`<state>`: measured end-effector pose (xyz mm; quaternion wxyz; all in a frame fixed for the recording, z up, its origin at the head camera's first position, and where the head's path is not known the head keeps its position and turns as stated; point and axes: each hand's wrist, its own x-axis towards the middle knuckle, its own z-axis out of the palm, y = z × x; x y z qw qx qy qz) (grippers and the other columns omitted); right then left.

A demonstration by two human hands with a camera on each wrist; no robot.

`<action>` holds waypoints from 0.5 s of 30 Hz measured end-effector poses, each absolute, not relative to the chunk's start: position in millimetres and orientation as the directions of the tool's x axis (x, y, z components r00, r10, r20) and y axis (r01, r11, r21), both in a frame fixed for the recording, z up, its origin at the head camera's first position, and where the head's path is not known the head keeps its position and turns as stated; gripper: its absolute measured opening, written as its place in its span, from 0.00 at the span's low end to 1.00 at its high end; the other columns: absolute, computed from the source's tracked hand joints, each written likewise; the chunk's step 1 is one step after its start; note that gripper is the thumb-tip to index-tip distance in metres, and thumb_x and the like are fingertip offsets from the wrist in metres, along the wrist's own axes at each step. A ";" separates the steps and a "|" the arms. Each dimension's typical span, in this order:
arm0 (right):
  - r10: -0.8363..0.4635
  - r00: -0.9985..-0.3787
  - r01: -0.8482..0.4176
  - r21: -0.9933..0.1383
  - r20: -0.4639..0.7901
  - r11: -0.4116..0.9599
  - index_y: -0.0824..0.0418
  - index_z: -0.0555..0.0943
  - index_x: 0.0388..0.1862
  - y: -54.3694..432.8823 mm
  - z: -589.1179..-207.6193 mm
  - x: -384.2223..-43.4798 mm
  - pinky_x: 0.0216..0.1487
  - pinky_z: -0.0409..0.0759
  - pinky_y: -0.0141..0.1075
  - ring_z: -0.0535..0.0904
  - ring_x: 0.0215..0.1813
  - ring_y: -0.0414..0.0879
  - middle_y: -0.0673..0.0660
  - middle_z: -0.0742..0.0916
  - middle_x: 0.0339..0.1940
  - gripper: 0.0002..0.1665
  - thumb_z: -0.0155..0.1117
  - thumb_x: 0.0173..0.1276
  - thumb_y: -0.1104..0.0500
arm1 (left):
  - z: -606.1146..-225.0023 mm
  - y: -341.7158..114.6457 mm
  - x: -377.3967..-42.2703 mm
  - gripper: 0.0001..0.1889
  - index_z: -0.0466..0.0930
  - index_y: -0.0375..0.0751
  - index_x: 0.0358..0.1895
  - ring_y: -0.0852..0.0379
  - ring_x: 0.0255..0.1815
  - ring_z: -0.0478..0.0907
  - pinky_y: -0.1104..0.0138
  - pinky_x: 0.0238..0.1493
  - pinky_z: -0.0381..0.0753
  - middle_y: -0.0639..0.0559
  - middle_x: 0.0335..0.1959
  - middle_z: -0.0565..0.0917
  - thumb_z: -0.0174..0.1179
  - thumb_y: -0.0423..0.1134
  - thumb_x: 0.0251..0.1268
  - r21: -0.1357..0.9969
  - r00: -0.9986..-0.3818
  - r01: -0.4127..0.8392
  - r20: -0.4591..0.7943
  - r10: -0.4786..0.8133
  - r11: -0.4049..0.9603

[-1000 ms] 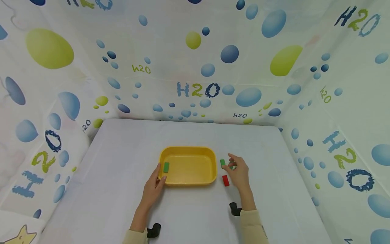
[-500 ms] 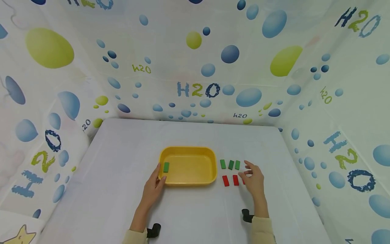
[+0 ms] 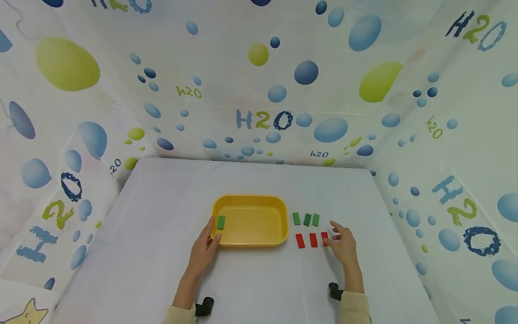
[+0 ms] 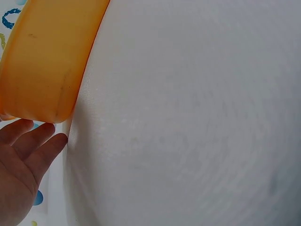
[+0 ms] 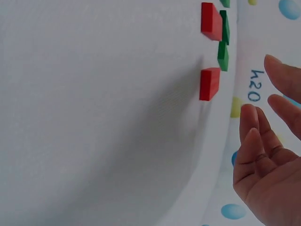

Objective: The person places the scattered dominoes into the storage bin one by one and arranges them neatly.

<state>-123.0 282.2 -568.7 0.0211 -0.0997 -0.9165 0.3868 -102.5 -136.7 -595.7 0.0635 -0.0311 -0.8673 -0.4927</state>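
A yellow rectangular tray [image 3: 251,243] stands on the white table, with one green block [image 3: 221,222] lying inside near its left wall. My left hand [image 3: 204,249] holds the tray's near left corner, thumb at the rim and fingers along the outer side. The left wrist view shows those fingertips against the orange-looking wall. Right of the tray lie three green blocks [image 3: 307,219] in a back row and three red blocks [image 3: 313,240] in a front row. My right hand [image 3: 344,247] hovers by the rightmost red block [image 5: 209,84], fingers loosely bent and holding nothing.
A white cloth covers the table [image 3: 259,288]. Patterned sheets [image 3: 259,81] with bubbles and "H2O" lettering rise behind it and at both sides. Dark wrist-worn devices [image 3: 205,306] sit near both cream sleeves.
My right hand has moved right from the green blocks to beside the rightmost red block, uncovering blocks it hid. The left hand and tray stay put.
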 end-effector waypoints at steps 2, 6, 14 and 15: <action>0.187 -0.979 0.190 -0.707 -0.083 0.681 0.62 0.69 0.70 283.1 -570.1 -121.8 0.49 0.84 0.46 0.78 0.52 0.59 0.69 0.77 0.57 0.38 0.69 0.60 0.68 | -595.7 -136.8 -102.2 0.34 0.52 0.38 0.77 0.37 0.74 0.62 0.46 0.64 0.72 0.35 0.75 0.62 0.53 0.43 0.74 0.852 -0.990 0.114 0.138 -0.008 0.511; 0.149 -0.978 0.206 -0.702 -0.143 0.682 0.63 0.67 0.71 285.1 -573.1 -120.5 0.54 0.82 0.52 0.75 0.53 0.60 0.70 0.75 0.58 0.41 0.70 0.59 0.69 | -595.9 -137.0 -101.9 0.34 0.52 0.39 0.77 0.37 0.74 0.61 0.46 0.64 0.72 0.35 0.75 0.61 0.53 0.43 0.74 0.851 -0.991 0.108 0.131 -0.010 0.513; 0.113 -0.975 0.216 -0.720 -0.189 0.660 0.64 0.66 0.72 290.7 -583.1 -121.2 0.58 0.76 0.51 0.73 0.52 0.56 0.69 0.75 0.59 0.44 0.71 0.55 0.71 | -596.4 -137.0 -102.0 0.34 0.51 0.39 0.78 0.38 0.74 0.61 0.46 0.65 0.71 0.36 0.75 0.61 0.53 0.44 0.74 0.857 -0.992 0.105 0.127 -0.009 0.504; 0.110 -0.976 0.213 -0.726 -0.187 0.654 0.64 0.66 0.72 291.2 -583.9 -121.4 0.57 0.75 0.50 0.73 0.52 0.56 0.69 0.75 0.59 0.44 0.71 0.55 0.71 | -596.5 -136.8 -102.0 0.34 0.51 0.39 0.78 0.38 0.74 0.61 0.46 0.65 0.71 0.36 0.75 0.61 0.53 0.44 0.74 0.857 -0.992 0.103 0.125 -0.010 0.505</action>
